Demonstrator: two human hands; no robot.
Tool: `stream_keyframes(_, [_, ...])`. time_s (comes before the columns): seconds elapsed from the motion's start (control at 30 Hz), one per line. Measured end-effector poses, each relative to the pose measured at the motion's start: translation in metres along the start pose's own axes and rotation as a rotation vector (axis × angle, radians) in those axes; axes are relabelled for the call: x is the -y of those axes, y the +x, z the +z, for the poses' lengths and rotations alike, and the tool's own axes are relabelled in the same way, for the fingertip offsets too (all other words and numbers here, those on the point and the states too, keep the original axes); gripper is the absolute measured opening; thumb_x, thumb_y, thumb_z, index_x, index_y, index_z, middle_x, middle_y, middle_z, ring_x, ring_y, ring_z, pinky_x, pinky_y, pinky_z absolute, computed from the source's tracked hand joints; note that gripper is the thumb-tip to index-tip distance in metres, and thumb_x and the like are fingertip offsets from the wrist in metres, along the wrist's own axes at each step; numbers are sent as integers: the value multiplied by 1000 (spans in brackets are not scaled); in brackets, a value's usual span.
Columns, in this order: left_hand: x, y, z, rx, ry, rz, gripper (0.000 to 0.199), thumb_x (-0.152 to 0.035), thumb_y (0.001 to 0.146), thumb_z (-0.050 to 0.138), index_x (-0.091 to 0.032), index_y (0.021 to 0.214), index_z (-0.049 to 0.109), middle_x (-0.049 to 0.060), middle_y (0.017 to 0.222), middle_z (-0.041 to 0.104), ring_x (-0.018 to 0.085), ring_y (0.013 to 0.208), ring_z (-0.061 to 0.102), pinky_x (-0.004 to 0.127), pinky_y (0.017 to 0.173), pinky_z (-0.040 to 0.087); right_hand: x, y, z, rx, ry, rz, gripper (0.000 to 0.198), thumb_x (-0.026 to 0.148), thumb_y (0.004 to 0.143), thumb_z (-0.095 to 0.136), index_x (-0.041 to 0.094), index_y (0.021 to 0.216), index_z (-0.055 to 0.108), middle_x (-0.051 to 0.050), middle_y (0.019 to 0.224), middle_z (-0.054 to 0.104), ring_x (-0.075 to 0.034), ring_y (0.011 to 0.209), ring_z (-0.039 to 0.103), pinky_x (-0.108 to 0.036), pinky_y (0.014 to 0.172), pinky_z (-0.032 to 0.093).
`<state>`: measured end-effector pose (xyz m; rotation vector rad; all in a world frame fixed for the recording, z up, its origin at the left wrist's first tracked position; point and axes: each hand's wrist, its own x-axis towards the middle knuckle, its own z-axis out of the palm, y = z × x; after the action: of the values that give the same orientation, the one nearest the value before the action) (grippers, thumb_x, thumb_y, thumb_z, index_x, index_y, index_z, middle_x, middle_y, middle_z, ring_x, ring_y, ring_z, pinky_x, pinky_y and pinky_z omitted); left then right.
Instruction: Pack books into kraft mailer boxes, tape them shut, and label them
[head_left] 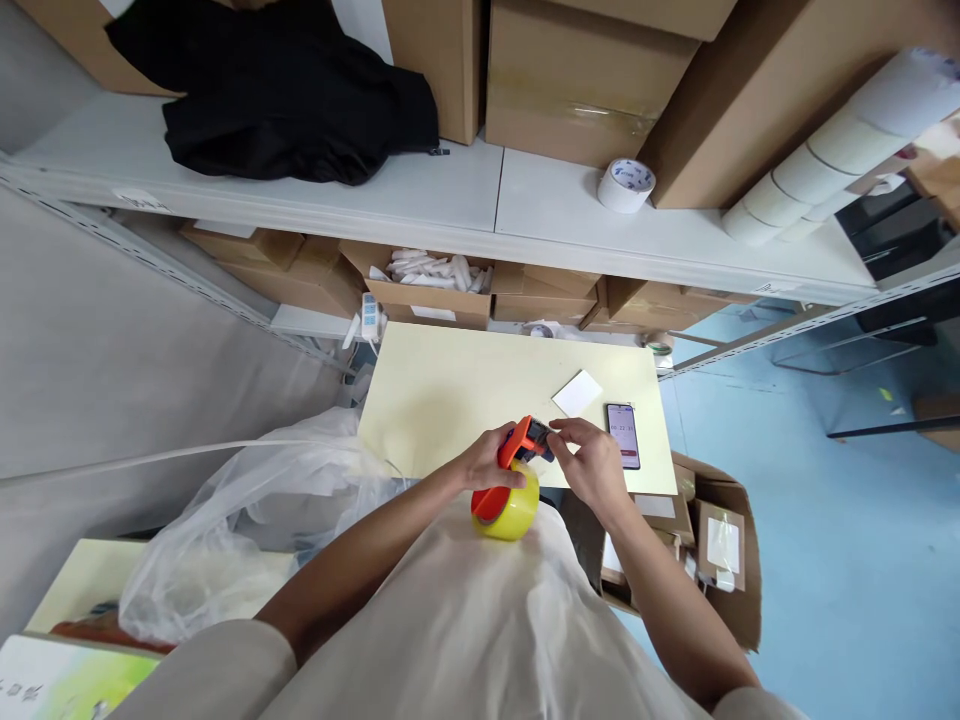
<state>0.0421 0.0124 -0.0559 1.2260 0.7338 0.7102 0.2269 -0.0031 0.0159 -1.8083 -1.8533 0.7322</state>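
My left hand [486, 462] is wrapped round an orange-red tape dispenser [517, 440] just above the near edge of the pale yellow table [465, 380]. A thick roll of yellow tape [517, 510] sits on the dispenser, on the side close to my body. At the dispenser's dark cutting end, the fingers of my right hand [592, 462] are pinched together. Whether a tape end lies between those fingertips is too small to make out. Beyond my right hand, a phone [622, 436] showing a timer and a white card [577, 393] lie on the table.
Behind the table stands a shelf [420, 195] with cardboard boxes, a black cloth [300, 100] and a white tape roll [626, 186]. An open carton [739, 600] of small boxes is on the floor at right. Clear plastic sheeting [225, 530] bunches at left.
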Motion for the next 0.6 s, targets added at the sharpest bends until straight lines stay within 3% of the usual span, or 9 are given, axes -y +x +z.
stream_keyframes(0.1, [-1, 1, 0, 20, 21, -17, 71, -58, 47, 82, -16, 101, 63, 9, 92, 67, 22, 82, 61, 30, 71, 46, 2, 5, 3, -7, -9, -5, 23, 30, 82, 54, 23, 63, 65, -3, 101, 71, -15, 62, 62, -31, 60, 46])
stream_keyframes(0.33, [1, 1, 0, 41, -57, 21, 73, -65, 51, 77, -15, 102, 63, 10, 92, 66, 22, 81, 61, 31, 70, 46, 7, 23, -2, 112, 52, -109, 23, 27, 82, 52, 23, 64, 67, -3, 100, 70, -17, 76, 65, -30, 63, 47])
stream_keyframes(0.47, [5, -3, -1, -14, -46, 13, 73, -63, 49, 79, -14, 101, 63, 10, 89, 66, 22, 80, 61, 32, 70, 46, -1, 21, -4, 108, 24, -51, 24, 26, 80, 54, 22, 57, 62, -3, 90, 71, -17, 70, 64, -29, 62, 45])
stream_keyframes(0.6, [10, -3, 1, 21, -73, 8, 73, -63, 53, 77, -15, 105, 61, 10, 95, 65, 23, 85, 61, 32, 74, 46, -4, 17, -1, 72, 20, -19, 21, 27, 80, 53, 21, 62, 62, -3, 88, 70, -17, 68, 63, -29, 62, 46])
